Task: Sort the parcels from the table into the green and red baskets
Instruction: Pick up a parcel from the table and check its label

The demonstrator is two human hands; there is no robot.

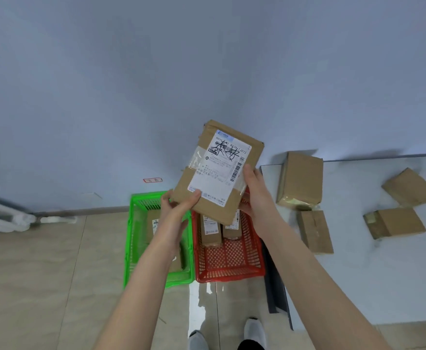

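Here the parcel [219, 170] is up in the air, tilted, with its white label towards the camera and a grip on each lower corner. The left grip [175, 210] pinches the lower left corner, thumb on the front and fingers behind. The right grip [256, 195] clasps the lower right edge, thumb laid along the side by the barcode. The parcel hangs over the far ends of the two baskets, more over the red one.

The green basket [131, 248] and red basket [232, 271] stand side by side on the tiled floor, touching, just left of the worktop [358, 274]. The green one holds a labelled box [154, 224], mostly hidden by the left forearm. The red one holds two at its far end, side by side: a left box [209, 231] and a right box [232, 233].

On the worktop a tall box [300, 180] stands at the far left corner, with a flat box [315, 231] just in front of it. A far box [408, 186] and a near box [396, 223] lie apart to the right.
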